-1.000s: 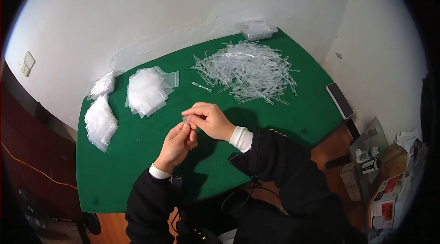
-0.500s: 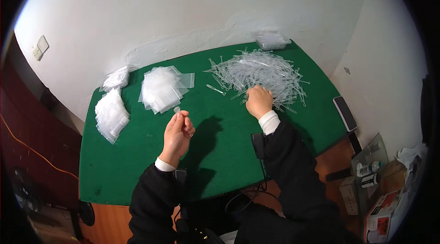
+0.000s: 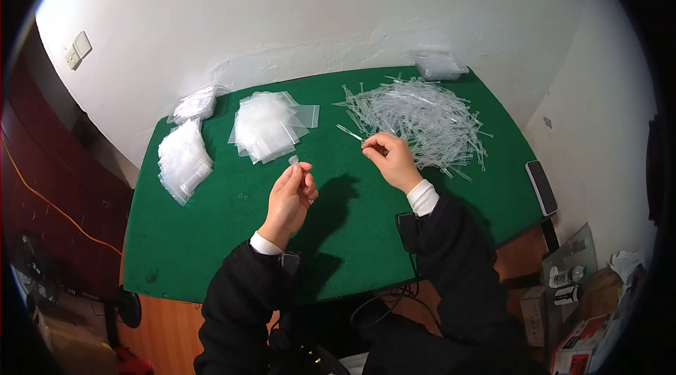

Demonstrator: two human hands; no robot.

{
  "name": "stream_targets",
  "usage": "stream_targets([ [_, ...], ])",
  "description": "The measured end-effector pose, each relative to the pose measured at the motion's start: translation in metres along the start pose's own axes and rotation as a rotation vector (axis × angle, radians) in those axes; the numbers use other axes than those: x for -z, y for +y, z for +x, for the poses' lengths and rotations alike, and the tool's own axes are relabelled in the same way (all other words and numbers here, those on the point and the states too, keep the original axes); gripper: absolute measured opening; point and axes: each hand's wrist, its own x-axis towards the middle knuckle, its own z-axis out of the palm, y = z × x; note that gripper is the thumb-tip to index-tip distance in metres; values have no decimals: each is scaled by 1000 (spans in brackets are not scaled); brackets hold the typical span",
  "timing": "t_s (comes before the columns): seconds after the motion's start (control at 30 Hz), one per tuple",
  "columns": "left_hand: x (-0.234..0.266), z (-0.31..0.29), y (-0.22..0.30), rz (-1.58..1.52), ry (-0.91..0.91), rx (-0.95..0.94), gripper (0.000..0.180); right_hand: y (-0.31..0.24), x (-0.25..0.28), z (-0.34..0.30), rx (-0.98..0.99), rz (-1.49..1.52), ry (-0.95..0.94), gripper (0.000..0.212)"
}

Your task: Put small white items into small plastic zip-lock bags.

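Note:
My right hand [image 3: 393, 160] has thumb and fingertips closed at the near end of a thin clear plastic stick [image 3: 349, 132], which lies apart from the others with its far end pointing up and left. To its right spreads a large heap of similar clear plastic sticks [image 3: 436, 118], some with small loops at their ends. Left of centre, raised over the table, my left hand [image 3: 291, 199] pinches a small translucent piece [image 3: 293, 160] between thumb and forefinger; its exact kind is too small to make out. Just beyond that hand lies a fanned stack of clear zip bags [image 3: 264, 125].
More bags, fanned and filled white [image 3: 184, 164], lie at the left, with a bundle [image 3: 195, 104] behind them. A clear packet [image 3: 440, 65] sits at the back right corner. A phone-like device [image 3: 541, 188] is at the right edge of the green table [image 3: 211, 248].
My right hand has moved left from the heap's near edge to the lone stick and closed on its end. The left hand still pinches its small piece. The whole view has shifted slightly.

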Motion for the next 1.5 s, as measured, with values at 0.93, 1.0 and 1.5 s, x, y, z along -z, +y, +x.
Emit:
stream_targets([
  [0.93, -11, -6, 0, 129, -160, -228, 25, -41, -51, -32, -86, 623, -388, 19],
  [1.0, -11, -7, 0, 124, -190, -226, 25, -41, -49, -32, -133, 611, -407, 19],
  [1.5, -14, -9, -2, 153, -297, -285, 24, -31, -51, -32, -175, 554, -460, 21],
])
